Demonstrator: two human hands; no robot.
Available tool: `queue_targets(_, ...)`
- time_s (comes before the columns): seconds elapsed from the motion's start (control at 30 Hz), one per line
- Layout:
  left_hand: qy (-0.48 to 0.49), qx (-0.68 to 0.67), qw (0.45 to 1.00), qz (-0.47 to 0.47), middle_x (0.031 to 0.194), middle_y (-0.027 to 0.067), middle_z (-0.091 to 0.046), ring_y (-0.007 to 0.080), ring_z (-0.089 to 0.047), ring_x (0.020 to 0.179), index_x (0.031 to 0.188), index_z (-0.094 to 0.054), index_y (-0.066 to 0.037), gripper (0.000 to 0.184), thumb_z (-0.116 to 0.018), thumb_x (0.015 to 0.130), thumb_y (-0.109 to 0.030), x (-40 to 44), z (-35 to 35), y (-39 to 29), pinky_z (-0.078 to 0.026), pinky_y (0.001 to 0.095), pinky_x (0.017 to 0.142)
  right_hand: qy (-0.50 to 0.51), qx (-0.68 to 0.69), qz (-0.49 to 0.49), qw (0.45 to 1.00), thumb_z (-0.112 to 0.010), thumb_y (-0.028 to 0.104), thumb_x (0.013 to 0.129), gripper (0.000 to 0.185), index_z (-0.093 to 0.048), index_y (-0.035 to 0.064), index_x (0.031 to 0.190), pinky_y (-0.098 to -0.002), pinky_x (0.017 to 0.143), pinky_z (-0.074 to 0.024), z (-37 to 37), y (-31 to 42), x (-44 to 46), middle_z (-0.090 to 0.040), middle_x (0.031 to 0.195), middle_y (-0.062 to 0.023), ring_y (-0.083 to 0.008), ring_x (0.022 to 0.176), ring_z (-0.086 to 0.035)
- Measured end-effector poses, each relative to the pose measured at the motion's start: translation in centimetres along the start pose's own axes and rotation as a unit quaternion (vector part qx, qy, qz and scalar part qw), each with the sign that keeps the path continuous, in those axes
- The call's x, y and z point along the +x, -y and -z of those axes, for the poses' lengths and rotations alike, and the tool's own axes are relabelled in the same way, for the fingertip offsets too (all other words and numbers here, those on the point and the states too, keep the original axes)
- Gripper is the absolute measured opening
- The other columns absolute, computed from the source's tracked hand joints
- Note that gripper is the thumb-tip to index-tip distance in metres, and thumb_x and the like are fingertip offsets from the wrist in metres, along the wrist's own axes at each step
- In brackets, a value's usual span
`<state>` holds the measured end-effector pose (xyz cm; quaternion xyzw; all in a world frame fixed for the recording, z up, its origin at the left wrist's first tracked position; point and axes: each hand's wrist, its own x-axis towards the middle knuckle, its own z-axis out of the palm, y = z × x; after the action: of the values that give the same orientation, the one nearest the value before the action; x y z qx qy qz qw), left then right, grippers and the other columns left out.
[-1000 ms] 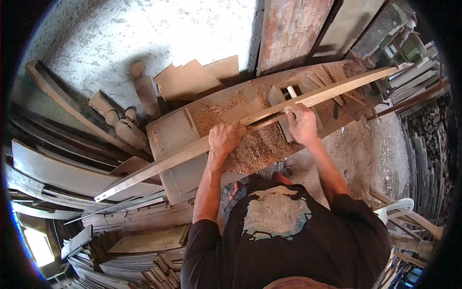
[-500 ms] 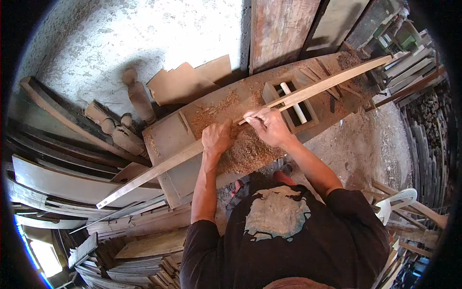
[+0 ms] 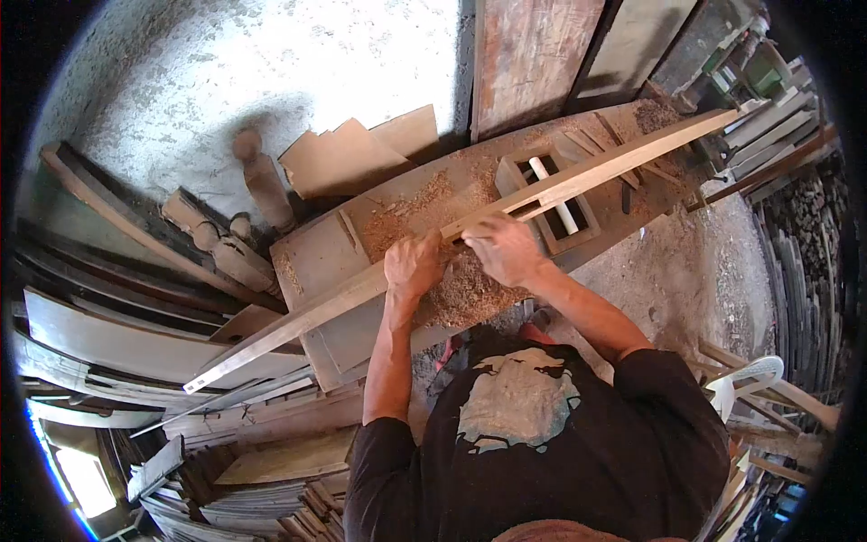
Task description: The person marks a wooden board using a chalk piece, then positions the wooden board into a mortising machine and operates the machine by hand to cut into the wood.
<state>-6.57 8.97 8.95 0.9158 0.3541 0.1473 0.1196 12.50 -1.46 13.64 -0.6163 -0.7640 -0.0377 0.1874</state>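
L hand [image 3: 414, 263] is on the long wooden beam [image 3: 587, 176], fingers curled tight over it approx. midway along. R hand [image 3: 506, 251] is just beside it, at the beam's near edge; its fingers are bent & close together, but can't tell if they hold anything. Beam runs diag. across the worktop [image 3: 316, 257], lower-L to upper-R in view, w/ its L end sticking out past the worktop's L edge & the other end up by the R end. It passes over a wooden box frame [image 3: 576, 238], where a pale rod [image 3: 567, 217] shows on both sides of it. Shavings [image 3: 470, 294] are heaped below the hands, w/ more scattered behind the beam. Thin sticks [image 3: 587, 143] lie on the far side of the beam, R of the frame. Torn cardboard [image 3: 339, 163] leans at the wall [image 3: 379, 54], next to a turned wood piece [image 3: 264, 185]. Person wears a dark tee [image 3: 632, 443] w/ a pale print on the back; white plastic chair [image 3: 721, 397] partly visible at R.
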Motion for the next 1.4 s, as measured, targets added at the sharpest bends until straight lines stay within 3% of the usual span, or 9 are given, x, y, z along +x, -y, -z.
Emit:
queue_targets(0.17, -0.013, -0.006, 1.000, -0.007, 0.078, 0.0159, -0.070, 0.0369, -0.071, 0.078, 0.099, -0.064, -0.015, 0.028, -0.076, 0.075, -0.022, -0.5, 0.4, 0.0, -0.056, 0.0513, 0.066, -0.037, -0.001, -0.146, 0.989, -0.048, 0.026, 0.105, 0.031, -0.071, 0.0093, 0.093, -0.0386, 0.084, -0.0610, 3.4, -1.2, -0.6, -0.075, 0.092, -0.0099, -0.0263, 0.084, -0.072)
queue_targets(0.27, -0.001, -0.003, 1.000, 0.005, 0.077, 0.0155, -0.070, 0.0367, -0.071, 0.078, 0.101, -0.064, -0.014, 0.030, -0.076, 0.075, -0.021, 0.0, -0.2, 0.0, -0.056, 0.0503, 0.067, -0.079, 0.207, -0.065, 0.973, -0.067, 0.014, 0.095, 0.010, -0.077, 0.0124, 0.097, -0.0402, 0.084, -0.0600, 2.1, -0.4, -0.4, -0.074, 0.090, -0.0130, -0.0300, 0.086, -0.071)
queue_targets(0.43, 0.037, 0.008, 0.999, 0.008, 0.078, 0.0154, -0.071, 0.0363, -0.072, 0.079, 0.101, -0.063, -0.011, 0.031, -0.077, 0.074, -0.021, 0.1, 1.2, -0.5, -0.057, 0.0490, 0.070, 0.018, 0.042, -0.050, 0.998, -0.063, 0.016, 0.098, 0.013, -0.072, 0.0093, 0.105, -0.0409, 0.081, -0.0586, -0.8, 0.5, -0.2, -0.071, 0.093, -0.0101, -0.0232, 0.097, -0.067)
queue_targets(0.63, 0.020, 0.019, 1.000, 0.011, 0.079, 0.0147, -0.071, 0.0368, -0.071, 0.079, 0.102, -0.063, -0.012, 0.034, -0.079, 0.074, -0.024, 0.2, 0.7, -0.4, -0.057, 0.0496, 0.069, -0.185, 0.076, -0.170, 0.965, -0.070, 0.012, 0.094, 0.015, -0.073, 0.0003, 0.086, -0.0343, 0.067, -0.0595, 4.4, -6.1, -2.4, -0.075, 0.084, -0.0124, -0.0250, 0.067, -0.069)
queue_targets(0.77, 0.022, 0.006, 1.000, -0.002, 0.078, 0.0150, -0.071, 0.0364, -0.071, 0.078, 0.101, -0.063, -0.012, 0.034, -0.079, 0.073, -0.023, 0.2, 0.6, -0.3, -0.057, 0.0493, 0.069, -0.166, 0.359, -0.194, 0.898, -0.070, 0.002, 0.093, 0.006, -0.073, -0.0017, 0.096, -0.0305, 0.070, -0.0586, -0.8, -5.3, -3.5, -0.075, 0.091, -0.0157, -0.0215, 0.081, -0.073)
queue_targets(0.87, 0.007, 0.007, 1.000, -0.004, 0.077, 0.0156, -0.070, 0.0365, -0.071, 0.078, 0.100, -0.062, -0.012, 0.034, -0.079, 0.072, -0.022, -0.1, 0.7, -0.4, -0.057, 0.0491, 0.069, -0.050, 0.123, -0.184, 0.974, -0.069, 0.003, 0.092, 0.009, -0.073, -0.0019, 0.098, -0.0320, 0.071, -0.0567, 3.2, -2.2, -1.0, -0.075, 0.093, -0.0162, -0.0228, 0.078, -0.071)
queue_targets(1.23, -0.026, -0.004, 0.999, -0.021, 0.076, 0.0177, -0.070, 0.0381, -0.072, 0.077, 0.096, -0.063, -0.012, 0.026, -0.076, 0.076, -0.021, -0.3, 1.3, -1.0, -0.057, 0.0506, 0.069, 0.051, 0.259, -0.344, 0.901, -0.067, 0.012, 0.095, 0.018, -0.077, 0.0028, 0.107, -0.0365, 0.078, -0.0608, 3.3, -0.1, 0.1, -0.076, 0.103, -0.0195, -0.0283, 0.082, -0.074)
queue_targets(1.33, 0.014, 0.005, 1.000, 0.023, 0.076, 0.0176, -0.070, 0.0378, -0.072, 0.078, 0.098, -0.063, -0.012, 0.026, -0.075, 0.076, -0.020, 0.0, 1.0, -1.3, -0.057, 0.0504, 0.070, 0.012, 0.190, -0.096, 0.977, -0.066, 0.013, 0.096, 0.017, -0.077, 0.0031, 0.105, -0.0379, 0.084, -0.0620, 0.9, 1.6, 0.0, -0.076, 0.106, -0.0187, -0.0258, 0.087, -0.074)
queue_targets(1.4, 0.010, 0.015, 1.000, 0.018, 0.075, 0.0170, -0.070, 0.0376, -0.071, 0.078, 0.098, -0.063, -0.012, 0.025, -0.075, 0.077, -0.021, 0.0, 0.5, -1.0, -0.057, 0.0499, 0.070, -0.031, 0.270, -0.193, 0.943, -0.069, 0.008, 0.091, 0.011, -0.076, 0.0013, 0.096, -0.0408, 0.079, -0.0603, -0.7, -0.5, -0.7, -0.074, 0.093, -0.0180, -0.0290, 0.080, -0.072)
